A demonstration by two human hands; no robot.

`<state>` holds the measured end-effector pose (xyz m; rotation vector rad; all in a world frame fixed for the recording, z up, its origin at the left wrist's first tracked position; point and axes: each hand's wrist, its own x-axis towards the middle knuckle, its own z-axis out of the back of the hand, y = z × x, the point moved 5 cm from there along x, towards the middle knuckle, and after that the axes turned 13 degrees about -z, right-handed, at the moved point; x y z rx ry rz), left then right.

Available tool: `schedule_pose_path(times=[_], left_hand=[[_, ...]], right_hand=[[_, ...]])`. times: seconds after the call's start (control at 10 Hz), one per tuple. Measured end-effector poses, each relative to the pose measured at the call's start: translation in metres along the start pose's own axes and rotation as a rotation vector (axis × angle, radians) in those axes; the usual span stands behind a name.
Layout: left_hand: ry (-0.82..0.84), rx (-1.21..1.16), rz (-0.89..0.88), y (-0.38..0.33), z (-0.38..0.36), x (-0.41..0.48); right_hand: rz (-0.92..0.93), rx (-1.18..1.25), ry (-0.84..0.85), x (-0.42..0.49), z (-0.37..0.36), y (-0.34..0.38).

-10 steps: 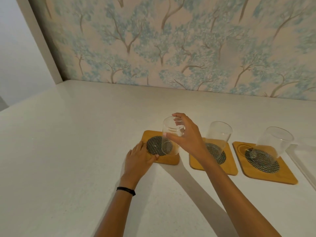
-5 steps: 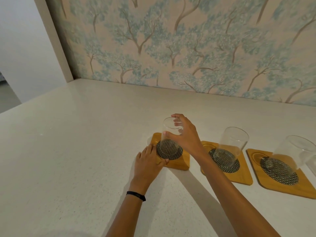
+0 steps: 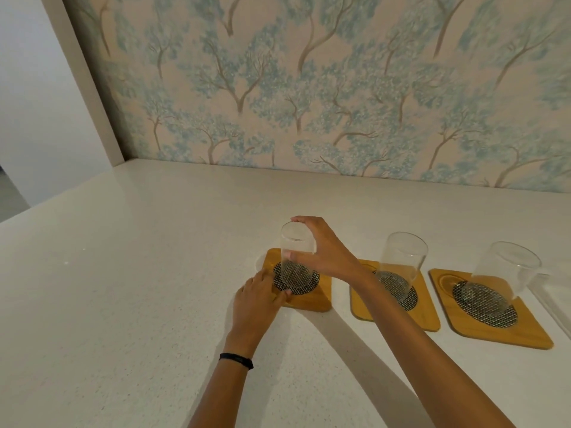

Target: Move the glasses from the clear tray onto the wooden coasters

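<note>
The right hand (image 3: 324, 256) is closed around the upper part of a clear glass (image 3: 296, 257), with the thumb on the near side of the wall and the other fingers curled over the far side, close to the rim. This glass stands upright on the round dark mesh in the middle of the left coaster (image 3: 312, 299); whether its base rests fully or is a little above the mesh, I cannot tell for sure. The left hand (image 3: 258, 301) holds nothing. It lies flat and mostly open, its fingertips pressing on the near left edge of the same coaster, I think to keep it from sliding.

To the right, a second glass (image 3: 401, 264) stands on the middle coaster (image 3: 423, 316), and a third glass (image 3: 500, 276) stands on the right coaster (image 3: 531, 335). At the far right edge, a corner of the clear tray (image 3: 553, 295) is visible on the white counter (image 3: 123, 288). It seems that all three glasses are now off the tray.

The glass looks thin, stiff and light, but also fragile and smooth, so it may slip from dry fingers. I judge that the best hold is around the side wall near the top, with a gentle and even squeeze, and that it should be released only when the base sits flat on the mesh.
</note>
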<state>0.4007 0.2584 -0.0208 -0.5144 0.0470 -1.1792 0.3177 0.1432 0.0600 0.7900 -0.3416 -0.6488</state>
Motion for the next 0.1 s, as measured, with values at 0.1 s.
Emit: schedule_pose_path(times=[0.1], left_hand=[[-0.116, -0.078, 0.045, 0.0031, 0.0102, -0.0032]], right_hand=[[0.054, -0.027, -0.002, -0.0053, 0.0160, 0.0029]])
